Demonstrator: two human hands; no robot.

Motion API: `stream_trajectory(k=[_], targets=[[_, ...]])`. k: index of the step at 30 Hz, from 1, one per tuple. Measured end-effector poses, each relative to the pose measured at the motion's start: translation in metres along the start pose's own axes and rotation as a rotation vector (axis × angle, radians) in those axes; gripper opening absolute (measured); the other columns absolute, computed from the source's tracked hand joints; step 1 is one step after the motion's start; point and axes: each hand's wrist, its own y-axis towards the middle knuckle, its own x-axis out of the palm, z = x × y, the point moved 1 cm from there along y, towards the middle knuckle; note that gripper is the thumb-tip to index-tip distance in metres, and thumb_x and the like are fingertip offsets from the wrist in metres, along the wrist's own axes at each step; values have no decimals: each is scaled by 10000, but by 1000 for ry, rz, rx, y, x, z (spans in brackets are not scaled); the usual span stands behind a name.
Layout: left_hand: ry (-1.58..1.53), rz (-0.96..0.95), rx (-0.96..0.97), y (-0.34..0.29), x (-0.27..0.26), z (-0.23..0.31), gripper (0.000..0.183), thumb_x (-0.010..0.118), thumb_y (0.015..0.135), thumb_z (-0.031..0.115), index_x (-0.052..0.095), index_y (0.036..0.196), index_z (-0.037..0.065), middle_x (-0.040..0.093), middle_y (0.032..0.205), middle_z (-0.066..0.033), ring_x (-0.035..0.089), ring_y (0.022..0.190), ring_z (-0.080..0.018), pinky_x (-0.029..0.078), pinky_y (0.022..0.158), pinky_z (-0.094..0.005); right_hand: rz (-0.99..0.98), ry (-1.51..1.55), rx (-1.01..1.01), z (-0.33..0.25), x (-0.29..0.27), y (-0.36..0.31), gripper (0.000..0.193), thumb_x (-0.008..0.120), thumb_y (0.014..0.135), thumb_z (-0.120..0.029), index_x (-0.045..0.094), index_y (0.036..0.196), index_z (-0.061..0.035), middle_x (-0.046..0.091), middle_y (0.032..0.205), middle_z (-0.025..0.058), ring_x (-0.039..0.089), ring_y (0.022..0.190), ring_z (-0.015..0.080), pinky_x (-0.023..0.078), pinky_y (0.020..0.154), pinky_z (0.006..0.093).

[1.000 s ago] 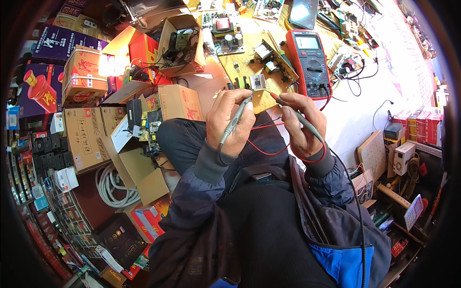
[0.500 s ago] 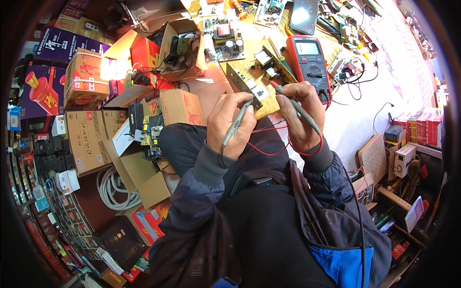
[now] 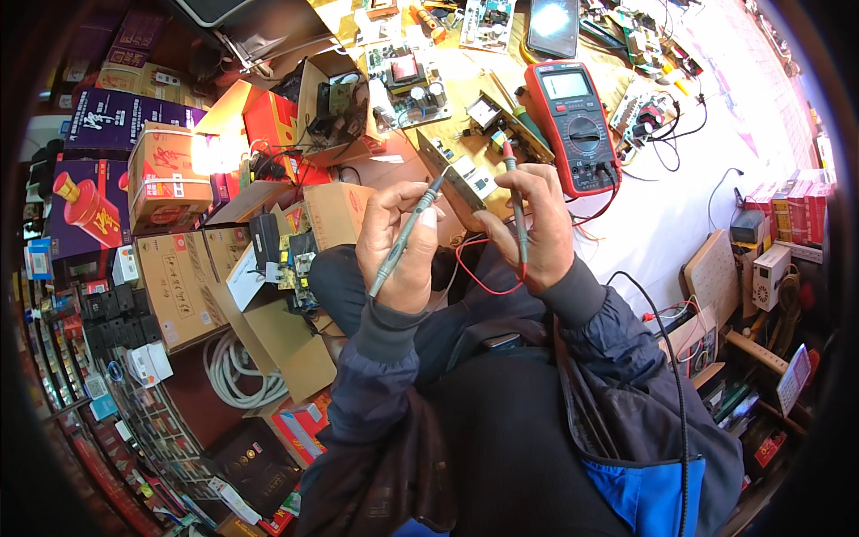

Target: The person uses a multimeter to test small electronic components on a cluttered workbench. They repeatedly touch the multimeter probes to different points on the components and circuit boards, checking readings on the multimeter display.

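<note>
My left hand (image 3: 394, 255) is closed round a grey test probe (image 3: 407, 237), which slants up to the right with its tip raised toward the workbench. In my right hand (image 3: 548, 234) a second test probe (image 3: 518, 215), grey with a reddish collar, points nearly straight away from me. A red lead loops below my right hand. Just beyond the fingers lies a circuit board with a dark metal strip (image 3: 453, 186) and white parts. Whether either tip touches it I cannot tell. The red multimeter (image 3: 571, 125) lies to the right of it, leads plugged in.
Another circuit board (image 3: 407, 85) and a phone (image 3: 553, 29) lie farther back on the bench. An open carton (image 3: 333, 103) of electronic parts stands at the left, near a glaring light (image 3: 213, 152). Boxes crowd the left side; a coiled white hose (image 3: 237, 380) lies below.
Both hands have drawn slightly back from the board, and the right probe has swung from slanting to nearly upright in the picture. The whole view has shifted a little.
</note>
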Motion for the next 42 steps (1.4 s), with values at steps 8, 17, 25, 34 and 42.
stream_trajectory(k=[8, 17, 25, 34, 42], targets=[[267, -80, 108, 5, 4, 4, 231, 686, 867, -63, 687, 1091, -4, 704, 1081, -108, 681, 985, -206, 546, 907, -333, -33, 9, 12, 14, -4, 13, 451, 704, 848, 103, 598, 1265, -35, 580, 1179, 146, 625, 997, 265, 524, 909, 356], [441, -182, 212, 23, 15, 16, 213, 682, 855, -48, 671, 1064, -16, 702, 1112, -164, 687, 997, -280, 550, 900, -361, -6, 66, -28, 19, -2, 8, 467, 717, 814, 112, 615, 1238, -55, 592, 1160, 175, 648, 1026, 361, 548, 878, 407], [247, -288, 18, 23, 9, 10, 151, 598, 967, -5, 628, 1113, -28, 694, 1207, -148, 610, 995, -128, 502, 912, -299, -22, 84, -51, 22, -2, 6, 477, 720, 816, 116, 620, 1247, -62, 600, 1179, 176, 640, 1046, 360, 543, 899, 414], [189, -313, -53, 16, 0, 11, 160, 591, 962, 0, 619, 1118, -23, 700, 1177, -154, 599, 975, -132, 497, 931, -305, -50, 82, -77, 21, -2, -2, 508, 720, 797, 121, 628, 1254, -80, 613, 1233, 175, 639, 1078, 363, 540, 916, 410], [172, -333, -47, 12, -5, 6, 161, 593, 970, 4, 624, 1127, -20, 704, 1197, -162, 622, 1055, -153, 502, 993, -327, -67, 70, -51, 18, -4, -4, 499, 757, 789, 73, 633, 1248, -79, 610, 1212, 181, 646, 1059, 382, 546, 891, 412]])
